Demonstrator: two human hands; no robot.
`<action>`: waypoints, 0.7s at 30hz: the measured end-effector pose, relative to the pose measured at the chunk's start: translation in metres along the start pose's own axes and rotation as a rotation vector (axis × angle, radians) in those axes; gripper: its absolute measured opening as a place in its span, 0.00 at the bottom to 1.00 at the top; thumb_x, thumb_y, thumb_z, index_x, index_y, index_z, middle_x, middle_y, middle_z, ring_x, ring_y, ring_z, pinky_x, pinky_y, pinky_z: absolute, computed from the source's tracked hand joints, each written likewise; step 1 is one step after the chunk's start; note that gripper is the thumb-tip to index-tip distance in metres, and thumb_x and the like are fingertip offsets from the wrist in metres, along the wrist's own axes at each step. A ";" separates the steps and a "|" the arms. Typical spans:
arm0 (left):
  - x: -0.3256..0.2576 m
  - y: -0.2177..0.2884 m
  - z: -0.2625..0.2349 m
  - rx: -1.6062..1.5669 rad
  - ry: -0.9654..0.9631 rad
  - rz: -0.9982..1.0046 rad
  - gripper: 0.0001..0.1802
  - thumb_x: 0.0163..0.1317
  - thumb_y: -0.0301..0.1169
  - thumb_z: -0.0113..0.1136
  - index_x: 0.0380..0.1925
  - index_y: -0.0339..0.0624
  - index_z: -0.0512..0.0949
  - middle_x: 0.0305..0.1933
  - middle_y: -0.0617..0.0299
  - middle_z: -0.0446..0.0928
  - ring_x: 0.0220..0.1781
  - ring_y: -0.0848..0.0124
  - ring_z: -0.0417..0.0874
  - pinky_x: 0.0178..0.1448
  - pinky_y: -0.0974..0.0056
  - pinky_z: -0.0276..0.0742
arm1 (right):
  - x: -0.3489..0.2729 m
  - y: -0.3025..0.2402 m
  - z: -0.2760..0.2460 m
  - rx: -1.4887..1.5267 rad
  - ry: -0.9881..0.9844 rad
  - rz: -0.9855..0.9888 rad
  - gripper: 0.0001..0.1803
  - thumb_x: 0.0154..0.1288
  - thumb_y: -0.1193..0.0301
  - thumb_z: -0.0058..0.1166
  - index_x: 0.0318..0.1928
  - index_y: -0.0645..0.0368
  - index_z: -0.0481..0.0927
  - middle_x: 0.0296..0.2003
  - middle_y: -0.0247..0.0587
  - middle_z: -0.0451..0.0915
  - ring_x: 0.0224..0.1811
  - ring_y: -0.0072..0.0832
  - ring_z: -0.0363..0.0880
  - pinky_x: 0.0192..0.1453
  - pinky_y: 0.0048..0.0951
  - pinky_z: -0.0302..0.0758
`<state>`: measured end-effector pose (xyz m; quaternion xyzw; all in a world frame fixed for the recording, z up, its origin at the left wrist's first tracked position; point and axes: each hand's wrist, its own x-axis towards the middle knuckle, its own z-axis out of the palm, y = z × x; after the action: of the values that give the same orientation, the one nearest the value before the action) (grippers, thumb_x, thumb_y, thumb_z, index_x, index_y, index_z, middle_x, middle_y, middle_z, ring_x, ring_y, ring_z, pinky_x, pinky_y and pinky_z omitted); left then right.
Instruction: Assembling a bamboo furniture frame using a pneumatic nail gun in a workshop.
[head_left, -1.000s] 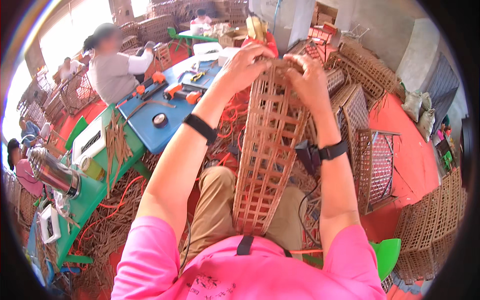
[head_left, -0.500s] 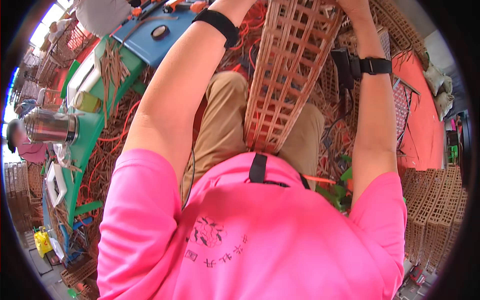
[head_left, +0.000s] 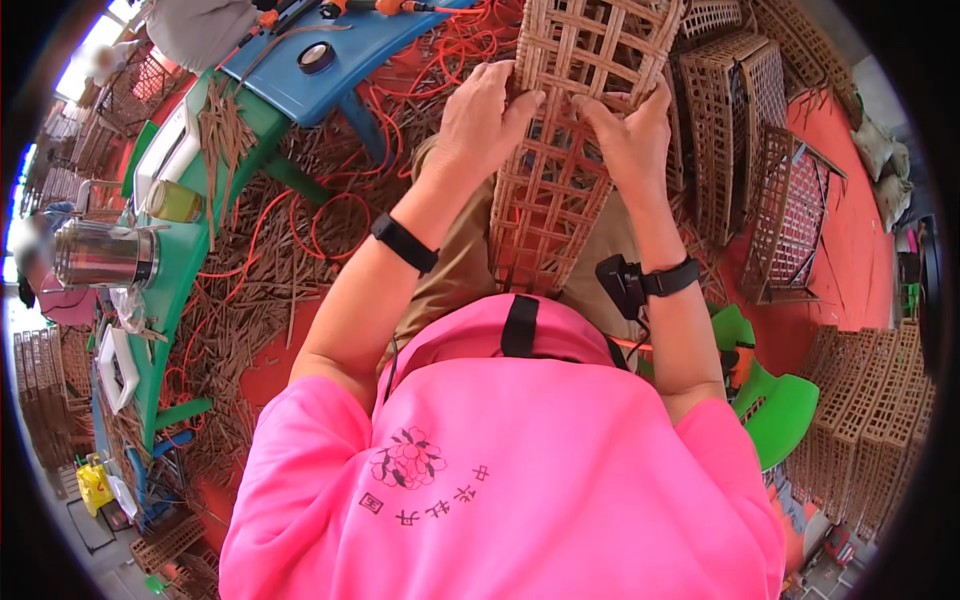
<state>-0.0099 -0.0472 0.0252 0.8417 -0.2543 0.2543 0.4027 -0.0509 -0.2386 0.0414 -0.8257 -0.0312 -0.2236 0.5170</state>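
Observation:
A long brown woven lattice piece (head_left: 555, 185), like a wicker basket or panel, stands tilted between my knees and runs up past the top edge of the view. My left hand (head_left: 485, 118) grips its left edge, thumb laid over the weave. On the opposite edge, my right hand (head_left: 632, 140) is closed with its thumb pressed on the strips and its fingers bent round the side, partly hidden. Both thumbs point inward at about the same height. Black bands circle both wrists, and a small black device (head_left: 622, 286) sits by the right one.
To the left stand a blue stool (head_left: 370, 55) bearing a tape roll (head_left: 316, 57) and power tools, and a green bench (head_left: 190, 290) with a metal pot (head_left: 105, 253) and a jar (head_left: 174, 201). Cut strips and an orange hose litter the floor. Woven frames (head_left: 735, 130) stand at right.
Both hands have come down from the top edge toward me, along the woven piece's sides. My body has shifted, and a green seat now shows beside my right arm.

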 end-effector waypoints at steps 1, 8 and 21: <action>-0.003 -0.001 -0.001 0.001 0.000 -0.002 0.24 0.64 0.39 0.63 0.53 0.31 0.76 0.44 0.43 0.79 0.47 0.46 0.81 0.52 0.49 0.76 | -0.003 0.001 -0.001 0.001 -0.002 0.001 0.48 0.66 0.64 0.66 0.74 0.67 0.47 0.54 0.59 0.77 0.53 0.40 0.83 0.49 0.42 0.84; 0.001 -0.008 -0.008 -0.200 -0.078 -0.019 0.24 0.64 0.36 0.65 0.56 0.33 0.77 0.46 0.43 0.79 0.44 0.51 0.84 0.47 0.55 0.81 | -0.018 0.002 0.003 0.045 0.023 -0.016 0.55 0.59 0.61 0.73 0.74 0.67 0.47 0.56 0.57 0.76 0.53 0.40 0.82 0.50 0.38 0.82; -0.053 -0.006 -0.007 -0.020 -0.183 -0.070 0.27 0.60 0.33 0.69 0.58 0.35 0.76 0.48 0.49 0.78 0.50 0.55 0.83 0.50 0.57 0.81 | -0.055 0.021 0.013 0.155 0.010 0.067 0.62 0.51 0.67 0.77 0.76 0.62 0.43 0.58 0.52 0.73 0.47 0.36 0.82 0.51 0.35 0.80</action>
<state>-0.0471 -0.0266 -0.0077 0.8657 -0.2632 0.1594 0.3947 -0.0903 -0.2275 -0.0034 -0.7826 -0.0183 -0.2071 0.5868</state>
